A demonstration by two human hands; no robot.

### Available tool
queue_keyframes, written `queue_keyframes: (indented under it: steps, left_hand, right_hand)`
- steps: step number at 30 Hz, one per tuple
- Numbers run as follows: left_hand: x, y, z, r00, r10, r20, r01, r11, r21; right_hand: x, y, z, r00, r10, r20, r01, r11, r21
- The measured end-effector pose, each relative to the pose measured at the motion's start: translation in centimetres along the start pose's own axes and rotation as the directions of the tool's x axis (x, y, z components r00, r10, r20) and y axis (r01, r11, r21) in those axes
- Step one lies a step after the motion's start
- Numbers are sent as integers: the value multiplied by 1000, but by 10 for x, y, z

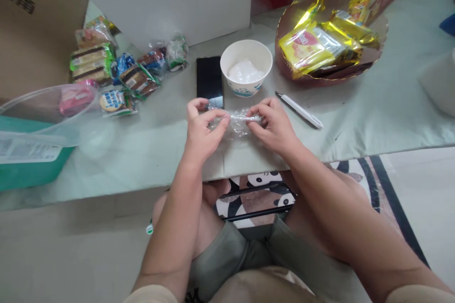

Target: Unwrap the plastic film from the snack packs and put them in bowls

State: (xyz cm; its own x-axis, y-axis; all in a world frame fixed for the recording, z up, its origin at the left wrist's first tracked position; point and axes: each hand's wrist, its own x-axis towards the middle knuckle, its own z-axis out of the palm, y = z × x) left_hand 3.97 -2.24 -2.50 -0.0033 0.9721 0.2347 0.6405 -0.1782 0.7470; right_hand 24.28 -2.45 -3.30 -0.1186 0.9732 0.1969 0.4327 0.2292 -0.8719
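Note:
Between my two hands, just above the table's front part, a crinkled clear plastic wrapper [239, 125] is stretched out. My left hand [206, 128] pinches its left side between thumb and forefinger, the other fingers curled. On the other side my right hand [272, 123] pinches the wrapper's right end. Right behind the hands stands a white paper bowl [245, 86] with a whitish translucent thing [245, 71] in it. A black phone [209, 78] lies to the bowl's left, close to my left fingers. To the right of my right hand rests a white utility knife or pen [300, 111]; which one I cannot tell.
A scalloped brown bowl [341, 78] holds yellow snack packs at the back right. Several wrapped snacks [92, 64] lie at the left, near a green tub [39, 170] with a clear rim. A white box [159, 0] and a cardboard box [39, 33] stand behind.

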Motion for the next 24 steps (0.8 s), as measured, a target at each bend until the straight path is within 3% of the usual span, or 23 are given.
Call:
queue_keyframes:
  steps: [3, 6, 10, 12, 15, 17, 20, 24]
  left_hand:
    - [2, 2, -3, 999, -17, -43, 16, 999, -35]
    - [3, 10, -7, 979, -144, 145, 180, 944, -277]
    - [2, 19, -8, 814, -314, 489, 553, 678, -485]
    - [3, 21, -8, 794, -342, 503, 595, 605, -529]
    - [4, 21, -9, 823, -361, 438, 566, 574, -591]
    - [4, 21, -10, 827, -342, 445, 558, 586, -587]
    - [2, 22, -9, 817, -319, 481, 557, 650, -516]
    - [0, 24, -4, 781, -325, 533, 580, 693, -428]
  right_hand:
    - [-1, -3, -2, 999, -37, -38, 39, 998, 48]
    - [0, -7, -2, 997, 72, 18, -75, 968, 239]
    - [2, -13, -3, 954, 278, 112, -298, 837, 458]
    - [2, -15, -4, 934, 309, 178, -356, 778, 519]
    - [2, -16, -4, 921, 292, 258, -385, 780, 493]
    - [2, -14, -3, 936, 296, 192, -352, 824, 444]
    - [2, -13, 0, 960, 281, -8, -260, 898, 355]
    - [-1, -15, 6, 976, 77, -204, -49, 989, 141]
